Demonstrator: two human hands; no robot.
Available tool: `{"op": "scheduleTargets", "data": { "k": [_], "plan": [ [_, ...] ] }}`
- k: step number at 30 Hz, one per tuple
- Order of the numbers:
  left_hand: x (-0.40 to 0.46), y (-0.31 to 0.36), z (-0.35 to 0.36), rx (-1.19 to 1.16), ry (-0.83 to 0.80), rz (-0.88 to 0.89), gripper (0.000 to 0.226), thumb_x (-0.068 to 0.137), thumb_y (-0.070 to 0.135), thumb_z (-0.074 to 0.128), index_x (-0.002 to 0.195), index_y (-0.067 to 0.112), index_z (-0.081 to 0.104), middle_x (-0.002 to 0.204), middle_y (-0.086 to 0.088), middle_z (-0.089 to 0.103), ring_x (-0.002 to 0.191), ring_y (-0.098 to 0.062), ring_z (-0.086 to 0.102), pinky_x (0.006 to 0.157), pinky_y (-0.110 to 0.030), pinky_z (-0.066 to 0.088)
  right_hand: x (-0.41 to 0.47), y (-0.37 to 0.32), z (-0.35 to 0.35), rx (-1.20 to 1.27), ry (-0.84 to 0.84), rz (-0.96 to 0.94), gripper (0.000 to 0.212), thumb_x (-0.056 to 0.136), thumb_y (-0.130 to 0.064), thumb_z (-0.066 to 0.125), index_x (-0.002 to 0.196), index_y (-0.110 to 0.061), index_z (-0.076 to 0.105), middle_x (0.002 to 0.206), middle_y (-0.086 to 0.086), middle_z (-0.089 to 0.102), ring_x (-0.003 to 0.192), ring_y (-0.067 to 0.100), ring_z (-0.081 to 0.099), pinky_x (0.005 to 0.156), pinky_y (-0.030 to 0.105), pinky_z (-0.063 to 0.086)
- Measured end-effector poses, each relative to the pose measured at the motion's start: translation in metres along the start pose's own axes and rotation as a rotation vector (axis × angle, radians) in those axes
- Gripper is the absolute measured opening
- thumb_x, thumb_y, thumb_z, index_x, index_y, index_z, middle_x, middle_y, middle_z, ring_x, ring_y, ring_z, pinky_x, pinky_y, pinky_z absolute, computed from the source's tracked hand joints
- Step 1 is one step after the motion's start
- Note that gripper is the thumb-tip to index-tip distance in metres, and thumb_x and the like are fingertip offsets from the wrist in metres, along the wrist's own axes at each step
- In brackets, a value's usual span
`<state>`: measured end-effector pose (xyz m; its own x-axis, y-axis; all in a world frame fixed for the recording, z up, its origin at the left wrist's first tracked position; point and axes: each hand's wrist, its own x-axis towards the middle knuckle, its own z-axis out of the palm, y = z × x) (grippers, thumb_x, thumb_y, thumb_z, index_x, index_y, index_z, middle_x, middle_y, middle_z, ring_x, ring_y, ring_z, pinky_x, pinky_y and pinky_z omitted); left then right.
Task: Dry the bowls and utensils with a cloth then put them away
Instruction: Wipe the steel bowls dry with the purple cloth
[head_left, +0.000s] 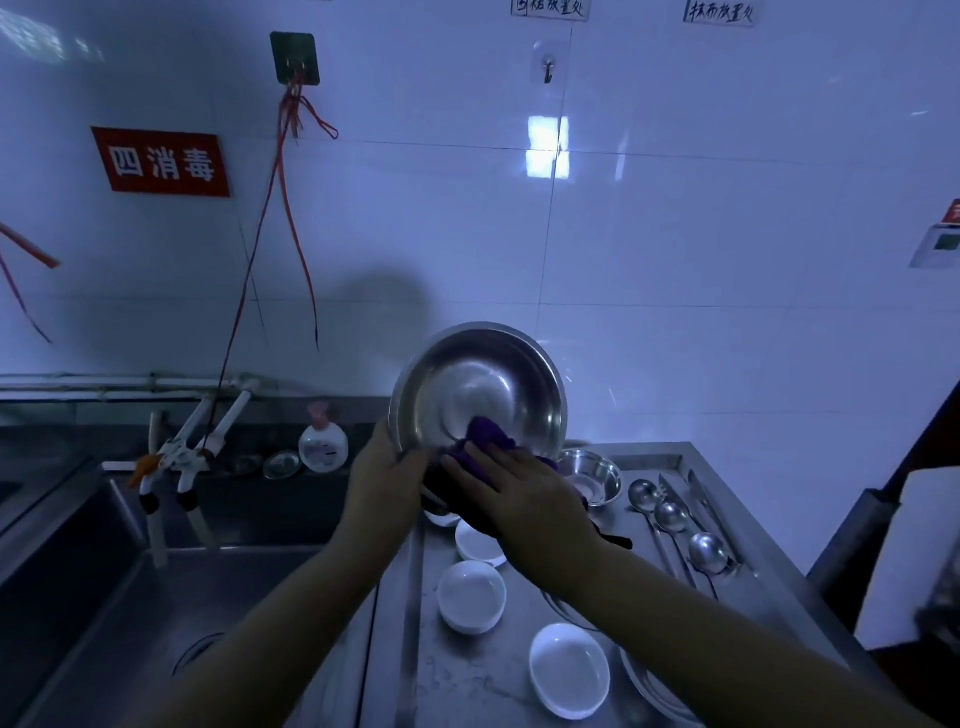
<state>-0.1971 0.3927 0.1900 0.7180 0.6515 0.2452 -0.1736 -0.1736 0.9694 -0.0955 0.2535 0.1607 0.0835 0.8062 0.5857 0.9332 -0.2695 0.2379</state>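
Note:
A large steel bowl (478, 387) is tilted up above the counter, its inside facing me. My left hand (387, 480) grips its lower left rim. My right hand (519, 493) holds a purple cloth (485, 439) and presses it against the bowl's lower inside wall with straight fingers on top. Below stand several white bowls (471, 595), a small steel bowl (592, 475), and steel ladles and tongs (675, 519) on the steel counter (654, 460).
A deep sink (156, 597) with a white tap (176, 467) lies to the left. A soap bottle (323, 447) stands behind it. Steel plates (654, 691) sit at the counter's front right. A tiled wall with hooks rises behind.

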Motion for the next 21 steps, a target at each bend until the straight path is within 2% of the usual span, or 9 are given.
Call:
{"op": "scheduleTargets", "data": {
  "k": [2, 5, 7, 9, 11, 13, 16, 18, 21],
  "plan": [
    [0.005, 0.001, -0.007, 0.078, 0.007, 0.038, 0.031, 0.082, 0.004, 0.05, 0.104, 0.022, 0.061, 0.09, -0.011, 0.069, 0.087, -0.036, 0.065, 0.077, -0.054, 0.054, -0.002, 0.003, -0.007, 0.084, -0.152, -0.05, 0.076, 0.075, 0.001, 0.068, 0.143, -0.014, 0.038, 0.139, 0.012, 0.05, 0.131, 0.031, 0.044, 0.106, 0.041, 0.04],
    [0.007, 0.003, -0.013, 0.18, -0.018, 0.083, 0.033, 0.074, 0.009, 0.05, 0.097, 0.028, 0.063, 0.082, 0.002, 0.07, 0.083, -0.027, 0.065, 0.075, -0.051, 0.054, 0.003, 0.018, -0.024, 0.064, -0.24, -0.092, 0.076, 0.065, 0.009, 0.068, 0.136, -0.009, 0.048, 0.135, 0.013, 0.054, 0.129, 0.031, 0.047, 0.1, 0.041, 0.043],
    [0.008, 0.006, -0.014, 0.194, -0.057, 0.066, 0.036, 0.072, 0.009, 0.051, 0.093, 0.035, 0.063, 0.074, 0.01, 0.068, 0.075, -0.025, 0.065, 0.064, -0.049, 0.055, 0.01, 0.027, -0.033, -0.049, -0.199, -0.07, 0.065, 0.056, 0.004, 0.077, 0.12, -0.005, 0.063, 0.121, 0.014, 0.064, 0.112, 0.029, 0.061, 0.092, 0.038, 0.049],
    [0.01, 0.008, -0.012, 0.172, -0.082, 0.056, 0.041, 0.069, 0.01, 0.05, 0.09, 0.043, 0.062, 0.07, 0.012, 0.067, 0.069, -0.023, 0.064, 0.057, -0.043, 0.055, 0.016, 0.031, -0.036, -0.146, -0.132, 0.015, 0.055, 0.056, -0.005, 0.082, 0.11, -0.005, 0.07, 0.111, 0.012, 0.069, 0.1, 0.026, 0.067, 0.085, 0.035, 0.053],
    [0.011, 0.01, -0.009, 0.153, -0.108, 0.073, 0.046, 0.07, 0.01, 0.05, 0.09, 0.05, 0.062, 0.072, 0.014, 0.068, 0.066, -0.014, 0.065, 0.052, -0.031, 0.054, 0.023, 0.031, -0.033, -0.141, -0.101, 0.069, 0.051, 0.07, -0.006, 0.074, 0.12, -0.002, 0.063, 0.12, 0.015, 0.065, 0.11, 0.029, 0.063, 0.093, 0.037, 0.049],
    [0.01, 0.01, -0.007, 0.146, -0.134, 0.098, 0.05, 0.075, 0.007, 0.051, 0.093, 0.052, 0.061, 0.078, 0.014, 0.07, 0.07, -0.008, 0.066, 0.056, -0.026, 0.054, 0.029, 0.029, -0.029, -0.095, -0.108, 0.098, 0.052, 0.083, -0.004, 0.062, 0.133, -0.001, 0.05, 0.134, 0.018, 0.054, 0.123, 0.033, 0.052, 0.103, 0.041, 0.04],
    [0.008, 0.009, -0.003, 0.149, -0.159, 0.115, 0.047, 0.084, 0.013, 0.05, 0.095, 0.059, 0.057, 0.084, 0.021, 0.069, 0.077, -0.005, 0.066, 0.059, -0.02, 0.052, 0.036, 0.023, -0.03, -0.056, -0.122, 0.086, 0.057, 0.087, -0.006, 0.057, 0.141, -0.003, 0.039, 0.145, 0.016, 0.041, 0.133, 0.033, 0.04, 0.109, 0.041, 0.033],
    [0.009, 0.006, 0.0, 0.151, -0.164, 0.122, 0.046, 0.088, 0.017, 0.049, 0.097, 0.061, 0.056, 0.089, 0.021, 0.069, 0.085, -0.006, 0.066, 0.068, -0.021, 0.052, 0.037, 0.012, -0.028, 0.012, -0.152, 0.032, 0.057, 0.086, -0.006, 0.058, 0.14, -0.004, 0.04, 0.146, 0.014, 0.04, 0.134, 0.033, 0.039, 0.108, 0.04, 0.033],
    [0.012, 0.004, -0.002, 0.183, -0.148, 0.136, 0.048, 0.092, 0.013, 0.049, 0.095, 0.06, 0.058, 0.089, 0.019, 0.07, 0.09, -0.004, 0.064, 0.079, -0.026, 0.051, 0.026, -0.003, -0.023, 0.129, -0.179, -0.026, 0.062, 0.077, 0.0, 0.066, 0.136, -0.006, 0.048, 0.141, 0.011, 0.049, 0.128, 0.029, 0.048, 0.1, 0.036, 0.043]
  ]
}}
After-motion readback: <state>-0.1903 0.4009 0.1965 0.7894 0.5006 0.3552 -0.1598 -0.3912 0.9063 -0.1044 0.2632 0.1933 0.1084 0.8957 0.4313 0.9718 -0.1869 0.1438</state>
